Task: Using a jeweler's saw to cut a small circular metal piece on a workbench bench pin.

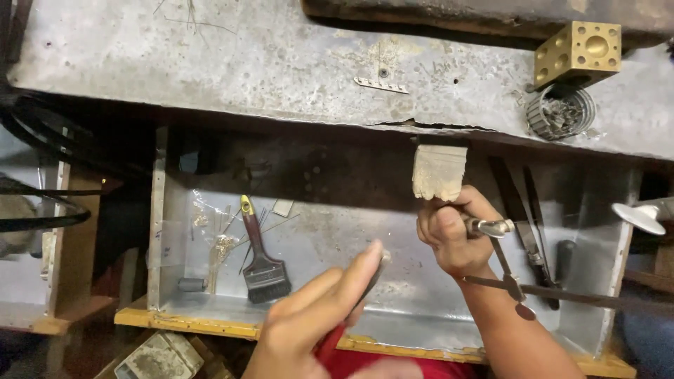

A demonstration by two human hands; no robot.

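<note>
A single view is available, from a camera worn on the person's head. It looks steeply down and slightly forward, at close range. The grey metal counter (281, 63) crosses the top of the frame; the open metal-lined drawer (414, 295) below it fills the centre. Both hands enter from the bottom edge, near the lens. No second view overlaps.

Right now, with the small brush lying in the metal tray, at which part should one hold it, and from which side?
Grip the brush by its slim dark handle, coming from above. It lies flat in the tray, yellow tip pointing away and bristles nearest the person, so the handle sits exposed. Thin wires lie close on its left; approaching slightly from the right probably avoids them.
</note>
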